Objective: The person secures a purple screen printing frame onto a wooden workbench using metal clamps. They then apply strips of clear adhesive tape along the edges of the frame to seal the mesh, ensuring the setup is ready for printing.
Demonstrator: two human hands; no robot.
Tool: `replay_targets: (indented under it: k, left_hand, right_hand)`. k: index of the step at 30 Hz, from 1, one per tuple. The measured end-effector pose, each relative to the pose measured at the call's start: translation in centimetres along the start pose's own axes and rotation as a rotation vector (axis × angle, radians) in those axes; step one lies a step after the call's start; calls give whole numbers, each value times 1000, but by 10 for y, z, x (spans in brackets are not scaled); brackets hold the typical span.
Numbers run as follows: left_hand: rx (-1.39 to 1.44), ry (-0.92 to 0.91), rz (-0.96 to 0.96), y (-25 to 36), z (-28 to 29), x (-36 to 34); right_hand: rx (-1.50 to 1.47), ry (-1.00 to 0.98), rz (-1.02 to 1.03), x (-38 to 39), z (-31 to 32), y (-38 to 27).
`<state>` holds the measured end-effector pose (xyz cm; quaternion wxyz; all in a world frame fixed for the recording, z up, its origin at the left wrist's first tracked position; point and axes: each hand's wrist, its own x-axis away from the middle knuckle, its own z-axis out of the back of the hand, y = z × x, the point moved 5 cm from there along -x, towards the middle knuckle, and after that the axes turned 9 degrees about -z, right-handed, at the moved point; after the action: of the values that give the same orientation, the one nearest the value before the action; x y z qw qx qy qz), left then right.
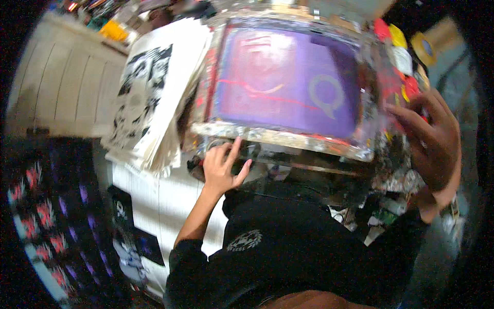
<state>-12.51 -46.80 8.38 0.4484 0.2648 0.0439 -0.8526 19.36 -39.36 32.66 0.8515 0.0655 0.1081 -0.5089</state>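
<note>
A screen-printing frame point(288, 135) with purple mesh point(257, 110) lies before me, a pale round mark with a tail at its right part. Pinkish, whitish smears cover the mesh's left part. My left hand point(221, 167) is open, its fingers spread and the index fingertip at the frame's near rail. Off the frame's right side hovers my right hand point(435, 141), bent at the fingers with a gap between them; motion blurs it, and I see nothing held. To the left of the frame lies a stack of paper sheets point(177, 82), the upper one printed in black.
Red, yellow and white containers point(401, 59) and a roll of tape point(424, 49) crowd the right side. A pale wooden panel point(67, 82) stands at the far left. Dark pieces with red and purple prints point(56, 216) lie at lower left, beside a white surface point(172, 198).
</note>
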Motion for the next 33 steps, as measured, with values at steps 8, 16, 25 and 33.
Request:
replay_targets:
  k: [8, 16, 25, 33]
  left_hand:
    - [1062, 203, 115, 93, -5, -199]
    - [1399, -508, 422, 54, -48, -145]
    - [1475, -441, 653, 26, -76, -118]
    - [1564, -183, 732, 50, -87, -128]
  right_hand:
    - [-99, 66, 189, -22, -13, -37]
    - [-653, -124, -412, 34, -72, 45]
    - [-1099, -193, -739, 88, -161, 70]
    - [-1227, -74, -820, 88, -167, 67]
